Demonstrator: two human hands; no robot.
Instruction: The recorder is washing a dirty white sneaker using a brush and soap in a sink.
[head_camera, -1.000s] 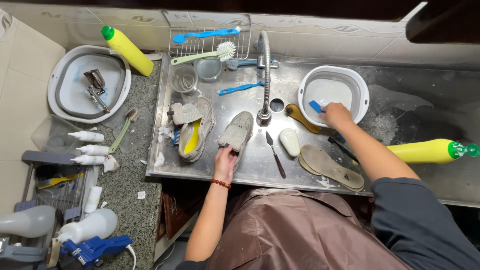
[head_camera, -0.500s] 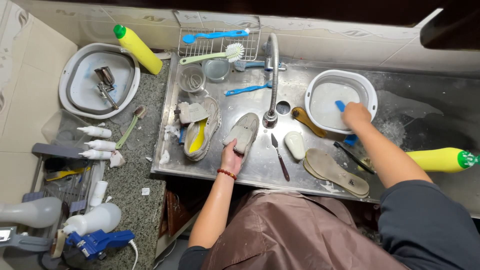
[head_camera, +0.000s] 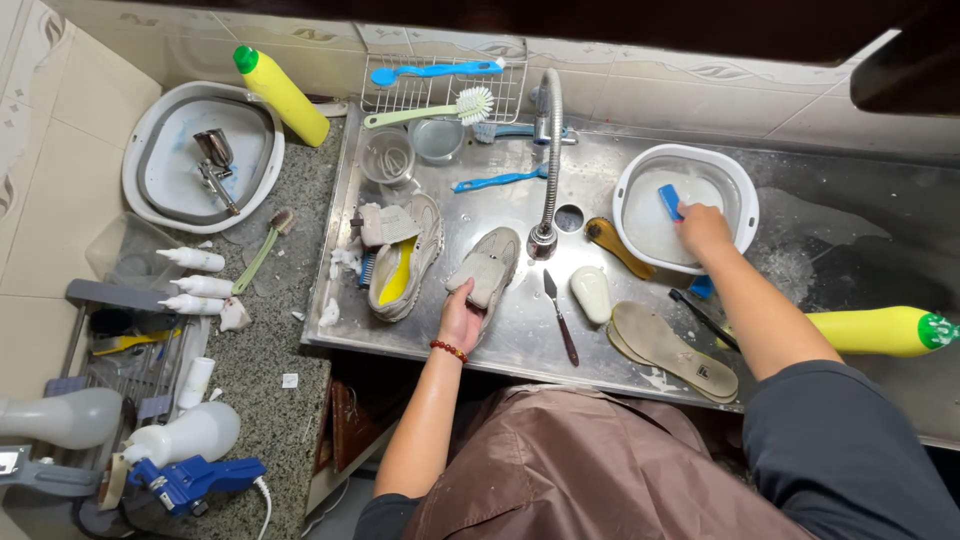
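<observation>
Hands apart: left hand (head_camera: 462, 318) gripping grey shoe (head_camera: 487, 272) | right hand (head_camera: 703, 226) clutching blue brush (head_camera: 670, 201) inside white basin (head_camera: 738, 182)

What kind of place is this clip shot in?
Probably a shoe-washing station at a home or small-shop sink: a steel sink with tap, a grey shoe under the left hand, loose insoles nearby.

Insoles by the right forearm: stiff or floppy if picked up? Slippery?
The insoles are thin, flat sheets stacked on the steel sink deck, so they would likely flex and droop when lifted by one end. The deck around them looks wet with soapy patches, so they are probably slick and may cling to each other. Probably light for their size; unlikely to roll.
</observation>
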